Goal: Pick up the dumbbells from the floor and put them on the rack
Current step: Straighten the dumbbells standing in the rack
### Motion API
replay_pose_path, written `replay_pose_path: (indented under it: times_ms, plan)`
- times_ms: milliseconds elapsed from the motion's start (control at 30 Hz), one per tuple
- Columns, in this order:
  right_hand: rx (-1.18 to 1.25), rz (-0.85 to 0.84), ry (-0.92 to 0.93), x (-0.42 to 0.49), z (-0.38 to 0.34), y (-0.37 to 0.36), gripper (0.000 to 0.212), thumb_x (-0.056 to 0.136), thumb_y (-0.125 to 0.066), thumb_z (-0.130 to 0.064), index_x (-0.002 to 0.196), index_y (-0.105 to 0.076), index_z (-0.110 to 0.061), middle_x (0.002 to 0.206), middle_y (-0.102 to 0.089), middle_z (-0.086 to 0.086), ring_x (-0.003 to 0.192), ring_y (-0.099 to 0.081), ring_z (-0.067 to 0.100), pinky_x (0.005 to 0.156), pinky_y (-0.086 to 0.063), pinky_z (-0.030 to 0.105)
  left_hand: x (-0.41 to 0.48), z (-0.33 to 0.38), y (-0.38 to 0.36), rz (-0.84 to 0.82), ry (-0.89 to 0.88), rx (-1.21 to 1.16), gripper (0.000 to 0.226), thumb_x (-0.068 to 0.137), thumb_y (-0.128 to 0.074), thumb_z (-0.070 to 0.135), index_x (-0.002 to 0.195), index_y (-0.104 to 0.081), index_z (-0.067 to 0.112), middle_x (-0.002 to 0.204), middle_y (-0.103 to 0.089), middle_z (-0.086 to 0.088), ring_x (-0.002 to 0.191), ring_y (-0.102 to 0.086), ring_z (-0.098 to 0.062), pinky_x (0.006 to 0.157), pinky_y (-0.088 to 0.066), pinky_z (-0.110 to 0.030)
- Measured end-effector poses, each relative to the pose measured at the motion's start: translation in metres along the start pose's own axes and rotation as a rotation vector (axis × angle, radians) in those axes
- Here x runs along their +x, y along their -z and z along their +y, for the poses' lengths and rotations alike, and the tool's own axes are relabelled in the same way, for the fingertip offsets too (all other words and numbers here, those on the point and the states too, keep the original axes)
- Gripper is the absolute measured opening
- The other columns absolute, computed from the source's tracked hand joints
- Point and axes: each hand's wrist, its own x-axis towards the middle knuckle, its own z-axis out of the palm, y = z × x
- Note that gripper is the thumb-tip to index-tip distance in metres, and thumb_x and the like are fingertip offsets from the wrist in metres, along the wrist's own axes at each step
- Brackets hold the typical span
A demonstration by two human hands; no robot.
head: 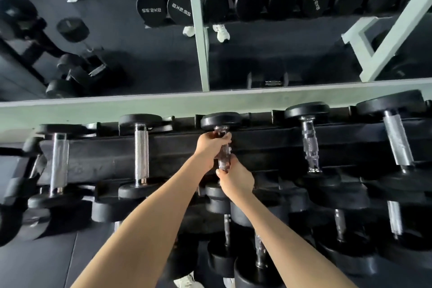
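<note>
On the top tier of the rack [105, 161], in a slot between two others, lay the dumbbell [224, 153]. Its long axis ran straight away from the person, with the far head by the back rail and the near head at the front edge. Both hands held its bar. The left hand [210, 145] was further out, its fingers [223, 136] curled round just under the far head. The right hand [237, 179] was nearer the body, wrapped round the near end. The weight looked seated or nearly so, so the coming move was probably to let go and draw both hands back along the bar. The left neighbour [141, 154] and the right neighbour [309, 145] stood well apart, leaving room on both sides.
</note>
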Motion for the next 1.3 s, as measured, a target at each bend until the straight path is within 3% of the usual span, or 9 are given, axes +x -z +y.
replay_pose_path:
  times_ms: [267,500,700,833,900,1000,1167,1233,1300]
  plan:
    - [0.063,0.001,-0.002,0.013,-0.001,0.006,0.029,0.087,-0.060,-0.031,0.113,-0.059,-0.018,0.100,-0.071,0.001,0.094,-0.067,0.023,0.075,-0.050,0.032,0.002,0.014,-0.008,0.048,-0.015,0.040,0.025,0.078,-0.076,0.019,0.099,-0.067,0.009,0.104,-0.072,-0.012,0.098,-0.069,-0.030,0.090,-0.056,-0.046]
    - [0.040,0.009,-0.007,0.010,-0.002,0.004,0.023,0.087,-0.057,-0.029,0.108,-0.058,-0.018,0.094,-0.072,0.001,0.089,-0.068,0.024,0.072,-0.050,0.031,0.000,0.007,-0.011,0.076,-0.076,0.103,0.010,0.082,-0.071,0.025,0.079,-0.062,0.019,0.104,-0.072,-0.010,0.098,-0.068,-0.028,0.092,-0.055,-0.045]
    - [0.088,0.018,0.008,0.002,-0.002,0.006,0.024,0.087,-0.058,-0.029,0.107,-0.059,-0.016,0.096,-0.070,0.003,0.090,-0.067,0.023,0.072,-0.052,0.033,-0.005,0.006,-0.012,0.091,-0.132,0.232,0.030,0.087,-0.064,0.031,0.104,-0.066,0.007,0.097,-0.068,-0.007,0.097,-0.065,-0.027,0.088,-0.054,-0.038]
    - [0.116,0.161,0.036,-0.022,0.015,0.020,0.031,0.093,-0.053,-0.034,0.115,-0.061,-0.015,0.111,-0.066,0.002,0.104,-0.062,0.021,0.086,-0.049,0.031,-0.021,-0.002,-0.005,0.176,-0.195,0.436,0.028,0.088,-0.061,0.035,0.099,-0.065,0.010,0.090,-0.065,-0.003,0.087,-0.063,-0.023,0.072,-0.048,-0.031]
    - [0.165,0.222,-0.014,-0.036,0.036,0.035,0.038,0.093,-0.054,-0.032,0.127,-0.055,-0.017,0.125,-0.061,0.001,0.114,-0.058,0.018,0.094,-0.045,0.030,-0.034,-0.007,0.004,0.309,-0.249,0.442,0.034,0.087,-0.060,0.036,0.109,-0.061,0.010,0.100,-0.067,-0.003,0.093,-0.063,-0.022,0.074,-0.043,-0.029]
    - [0.162,0.381,-0.062,-0.053,0.075,0.060,0.034,0.092,-0.058,-0.027,0.123,-0.059,-0.014,0.122,-0.065,0.001,0.114,-0.060,0.017,0.092,-0.045,0.029,-0.052,-0.014,0.009,0.375,-0.359,0.374,0.030,0.088,-0.059,0.029,0.111,-0.059,0.010,0.105,-0.066,-0.002,0.090,-0.058,-0.018,0.076,-0.039,-0.027]
    - [0.168,0.570,-0.169,-0.075,0.130,0.110,0.025,0.090,-0.061,-0.019,0.113,-0.064,-0.009,0.111,-0.069,0.005,0.106,-0.063,0.021,0.086,-0.045,0.031,-0.073,-0.013,-0.024,0.230,-0.495,0.410,0.018,0.090,-0.060,0.025,0.103,-0.061,0.012,0.094,-0.063,0.002,0.092,-0.061,-0.020,0.079,-0.041,-0.027]
    - [0.169,0.594,-0.211,-0.079,0.151,0.130,0.024,0.091,-0.060,-0.020,0.112,-0.064,-0.011,0.111,-0.069,0.005,0.106,-0.063,0.020,0.086,-0.046,0.031,-0.082,-0.008,-0.048,0.157,-0.556,0.440,0.017,0.090,-0.060,0.024,0.102,-0.062,0.012,0.090,-0.061,0.004,0.089,-0.058,-0.015,0.088,-0.036,-0.017]
    - [0.183,0.623,-0.235,-0.080,0.170,0.149,0.024,0.091,-0.060,-0.020,0.112,-0.064,-0.011,0.111,-0.069,0.005,0.105,-0.063,0.021,0.087,-0.047,0.033,-0.092,-0.001,-0.075,0.086,-0.590,0.447,0.018,0.089,-0.061,0.024,0.102,-0.063,0.012,0.093,-0.063,0.003,0.089,-0.057,-0.013,0.081,-0.033,-0.014]
